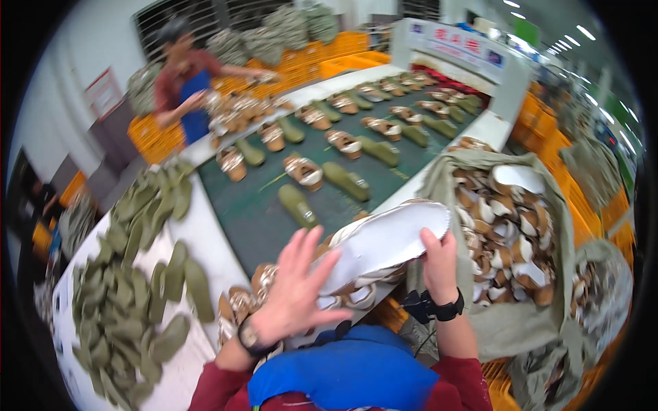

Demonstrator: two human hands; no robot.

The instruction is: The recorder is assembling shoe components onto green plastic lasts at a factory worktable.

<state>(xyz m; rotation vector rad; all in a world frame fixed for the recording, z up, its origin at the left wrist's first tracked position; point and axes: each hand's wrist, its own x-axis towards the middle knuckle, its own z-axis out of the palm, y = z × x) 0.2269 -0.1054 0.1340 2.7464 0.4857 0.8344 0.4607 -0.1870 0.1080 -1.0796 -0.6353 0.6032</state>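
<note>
One shoe upper (387,240): white underside up, held near the belt (236,212).
Right hand (440,264): fingers clamped on one end; lopsided support could tip it.
Left hand (295,291): fingers spread apart, contact unclear.
Green insoles (346,181): a dropped upper could displace them.

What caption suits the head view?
Right hand grips a white shoe piece, left hand open, beside a green belt of shoe parts.

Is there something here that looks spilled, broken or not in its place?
Nothing clearly spilled or broken stands out. The green soles at left lie in a loose heap, while those on the belt lie in rows.
</note>
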